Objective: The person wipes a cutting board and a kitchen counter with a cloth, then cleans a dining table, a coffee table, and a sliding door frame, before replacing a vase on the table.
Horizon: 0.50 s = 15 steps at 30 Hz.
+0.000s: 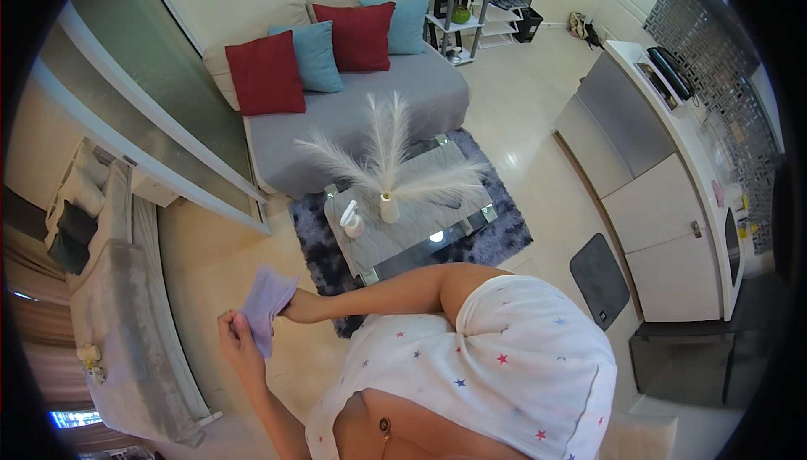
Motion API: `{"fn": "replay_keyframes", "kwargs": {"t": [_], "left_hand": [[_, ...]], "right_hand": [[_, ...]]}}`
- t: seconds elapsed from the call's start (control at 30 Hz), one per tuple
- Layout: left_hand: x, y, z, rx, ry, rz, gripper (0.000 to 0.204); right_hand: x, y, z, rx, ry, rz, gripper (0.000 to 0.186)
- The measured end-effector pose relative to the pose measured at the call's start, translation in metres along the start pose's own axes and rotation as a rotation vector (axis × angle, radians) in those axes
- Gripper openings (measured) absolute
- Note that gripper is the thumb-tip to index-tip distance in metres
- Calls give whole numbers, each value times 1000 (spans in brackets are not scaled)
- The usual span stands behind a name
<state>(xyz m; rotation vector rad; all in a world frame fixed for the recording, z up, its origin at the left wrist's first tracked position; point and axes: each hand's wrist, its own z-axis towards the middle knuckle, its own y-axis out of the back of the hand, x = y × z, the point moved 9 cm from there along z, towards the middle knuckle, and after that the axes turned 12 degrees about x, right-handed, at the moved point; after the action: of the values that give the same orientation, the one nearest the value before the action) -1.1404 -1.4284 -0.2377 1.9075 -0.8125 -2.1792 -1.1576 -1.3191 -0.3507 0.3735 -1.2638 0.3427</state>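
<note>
Sitting pinched between left fingers (241,326) and right fingers (292,304), lavender cloth (266,306).

We've room over the floor (189,292) btwn our L hand (240,344) & the bed (126,317), plus another lane R of the rug (508,226), up to the white cabinets (664,229). Fwd of our R hand (304,305), the low tbl (370,247) blocks us, w/ a vase (389,208) of tall, wide-spread plumes (390,145) on top; lilac cloth (267,307) fills the gap btwn our hands.
</note>
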Motion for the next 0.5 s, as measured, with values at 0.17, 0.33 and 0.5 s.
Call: {"fn": "replay_keyframes", "kwargs": {"t": [0.17,0.33,0.5], "left_hand": [[8,-29,28,66,-22,-68,21],[-62,-88,32,259,-20,143,56],[-39,-97,27,270,-107,413,75]], "right_hand": [[41,38,-29,-89,-208,529,24],[23,84,-47,-285,-41,240,47],[27,98,-44,-445,82,210,30]]}}
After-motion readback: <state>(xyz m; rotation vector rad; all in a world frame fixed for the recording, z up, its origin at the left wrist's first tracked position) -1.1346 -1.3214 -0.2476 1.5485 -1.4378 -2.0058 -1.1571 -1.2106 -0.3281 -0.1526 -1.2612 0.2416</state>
